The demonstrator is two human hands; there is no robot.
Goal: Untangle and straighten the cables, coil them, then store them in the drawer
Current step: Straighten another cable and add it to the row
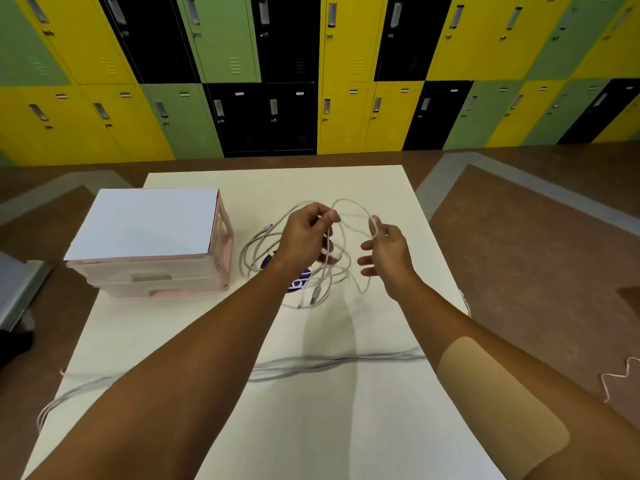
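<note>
over white table [381,188], left fingers [331,215] and right fingers [374,226] pinch tangled cables [337,271].

1. Across the top of the frame I see a wall of lockers [221,39] in two rows. The doors are yellow, green and black, each with a recessed metal handle and small vents.
2. Below them the floor [519,254] is brown. A grey band [433,185] traces an angular outline at middle right, and another shows at middle left.
3. A table [346,427] with a cream top fills the centre and bottom of the frame, its far edge just short of the lockers.
4. At the left edge a grey metal piece [20,289] stands beside the table. I cannot tell what it is.
5. The light is even, with soft shadows on the tabletop.
</note>
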